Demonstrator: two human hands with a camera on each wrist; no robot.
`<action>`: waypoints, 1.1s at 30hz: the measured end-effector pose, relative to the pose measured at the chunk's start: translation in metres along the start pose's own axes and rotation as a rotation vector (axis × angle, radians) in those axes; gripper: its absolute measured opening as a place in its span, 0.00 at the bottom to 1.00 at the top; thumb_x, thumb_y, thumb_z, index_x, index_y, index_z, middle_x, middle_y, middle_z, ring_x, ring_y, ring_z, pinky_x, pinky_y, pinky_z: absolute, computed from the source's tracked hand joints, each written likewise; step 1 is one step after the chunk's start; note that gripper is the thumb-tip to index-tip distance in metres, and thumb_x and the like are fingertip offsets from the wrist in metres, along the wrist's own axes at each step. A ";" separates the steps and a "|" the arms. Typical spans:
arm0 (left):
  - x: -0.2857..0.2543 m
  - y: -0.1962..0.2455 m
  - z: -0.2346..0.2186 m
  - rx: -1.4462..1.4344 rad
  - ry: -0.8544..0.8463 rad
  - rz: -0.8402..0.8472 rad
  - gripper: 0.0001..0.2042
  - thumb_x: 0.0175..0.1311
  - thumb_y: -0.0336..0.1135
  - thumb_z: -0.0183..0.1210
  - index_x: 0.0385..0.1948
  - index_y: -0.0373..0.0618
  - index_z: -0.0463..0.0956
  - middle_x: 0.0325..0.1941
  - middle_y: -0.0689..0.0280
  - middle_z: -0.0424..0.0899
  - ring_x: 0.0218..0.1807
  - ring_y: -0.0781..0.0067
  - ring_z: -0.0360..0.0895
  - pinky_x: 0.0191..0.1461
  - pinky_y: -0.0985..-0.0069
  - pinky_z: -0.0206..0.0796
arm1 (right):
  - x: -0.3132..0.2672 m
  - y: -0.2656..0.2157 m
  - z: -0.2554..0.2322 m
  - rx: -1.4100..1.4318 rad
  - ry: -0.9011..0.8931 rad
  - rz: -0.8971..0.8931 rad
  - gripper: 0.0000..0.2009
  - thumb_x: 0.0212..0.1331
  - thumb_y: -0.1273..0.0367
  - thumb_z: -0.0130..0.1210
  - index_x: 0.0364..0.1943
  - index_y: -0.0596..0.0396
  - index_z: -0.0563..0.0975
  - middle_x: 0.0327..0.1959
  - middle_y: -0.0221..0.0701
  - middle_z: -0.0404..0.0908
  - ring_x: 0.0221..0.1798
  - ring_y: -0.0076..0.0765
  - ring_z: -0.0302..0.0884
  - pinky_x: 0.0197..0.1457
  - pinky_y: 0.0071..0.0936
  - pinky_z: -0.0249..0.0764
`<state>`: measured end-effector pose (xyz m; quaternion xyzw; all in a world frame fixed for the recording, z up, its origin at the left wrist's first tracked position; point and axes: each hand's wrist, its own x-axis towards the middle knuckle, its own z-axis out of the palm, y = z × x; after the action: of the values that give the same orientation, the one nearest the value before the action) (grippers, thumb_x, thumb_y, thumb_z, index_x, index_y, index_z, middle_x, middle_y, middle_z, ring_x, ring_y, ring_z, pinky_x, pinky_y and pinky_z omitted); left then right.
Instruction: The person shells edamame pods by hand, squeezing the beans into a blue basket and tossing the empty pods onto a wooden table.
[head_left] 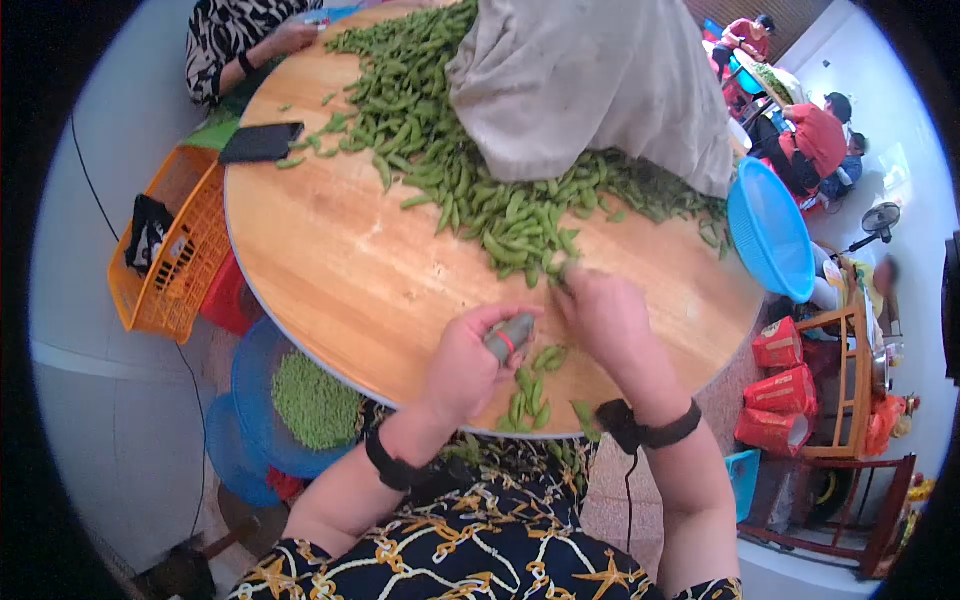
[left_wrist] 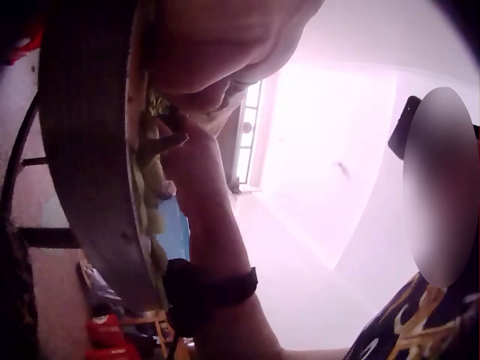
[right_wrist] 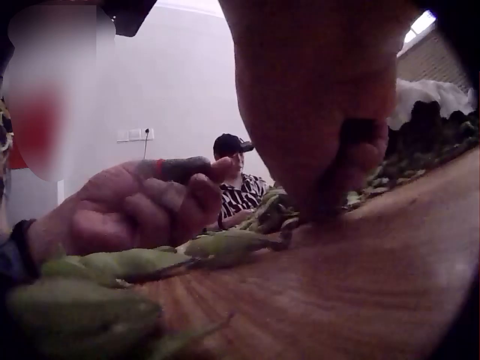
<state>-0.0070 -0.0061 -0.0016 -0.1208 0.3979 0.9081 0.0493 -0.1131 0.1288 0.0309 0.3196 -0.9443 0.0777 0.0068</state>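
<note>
My left hand is over the near part of the round table, fingers curled, with no pod showing in its grip. A grey cover with a red band sits on one of its digits, probably the thumb. My right hand reaches down at the near edge of a heap of green soybean pods. Its fingertips are blurred and bent toward the tabletop among the pods, so I cannot tell whether they pinch one. Several loose pods lie by the table's near edge, between my wrists.
A grey cloth sack rests on the heap. A blue basket stands at the table's right rim, and a black phone lies at the left. Shelled beans fill a blue basin below left. Another person sits across the table.
</note>
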 end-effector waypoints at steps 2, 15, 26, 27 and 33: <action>-0.001 -0.002 0.002 0.277 0.028 0.180 0.12 0.56 0.25 0.53 0.43 0.43 0.75 0.30 0.70 0.73 0.23 0.85 0.65 0.23 0.89 0.54 | -0.004 0.002 0.000 0.114 0.003 -0.001 0.11 0.52 0.63 0.52 0.29 0.57 0.74 0.20 0.42 0.75 0.24 0.45 0.75 0.26 0.37 0.69; -0.001 -0.010 -0.003 0.553 -0.033 0.360 0.08 0.55 0.27 0.57 0.37 0.41 0.78 0.29 0.72 0.78 0.31 0.83 0.71 0.33 0.85 0.62 | -0.065 -0.014 -0.013 1.491 -0.333 0.394 0.10 0.61 0.63 0.47 0.29 0.54 0.72 0.18 0.20 0.67 0.19 0.14 0.60 0.21 0.13 0.55; -0.001 -0.004 0.000 0.163 -0.026 0.224 0.03 0.56 0.25 0.56 0.30 0.38 0.77 0.30 0.71 0.76 0.33 0.85 0.70 0.35 0.86 0.62 | -0.073 -0.016 -0.004 1.741 -0.475 0.305 0.11 0.64 0.64 0.40 0.29 0.54 0.71 0.21 0.20 0.67 0.21 0.14 0.60 0.23 0.12 0.56; 0.000 -0.004 0.001 0.258 -0.017 0.242 0.03 0.56 0.25 0.56 0.31 0.38 0.77 0.30 0.71 0.76 0.33 0.85 0.70 0.34 0.86 0.62 | -0.071 -0.016 -0.001 1.687 -0.444 0.327 0.10 0.64 0.64 0.41 0.30 0.54 0.71 0.21 0.20 0.68 0.20 0.13 0.60 0.22 0.11 0.55; 0.000 0.000 -0.006 -0.014 -0.263 0.041 0.05 0.57 0.25 0.55 0.34 0.38 0.75 0.30 0.70 0.75 0.31 0.86 0.71 0.32 0.87 0.63 | -0.070 -0.023 -0.001 1.897 -0.490 0.472 0.08 0.63 0.66 0.43 0.34 0.53 0.71 0.20 0.20 0.68 0.19 0.12 0.59 0.21 0.09 0.54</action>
<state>-0.0061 -0.0107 -0.0054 0.0072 0.3842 0.9196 0.0817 -0.0435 0.1530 0.0303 0.0051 -0.5069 0.7289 -0.4603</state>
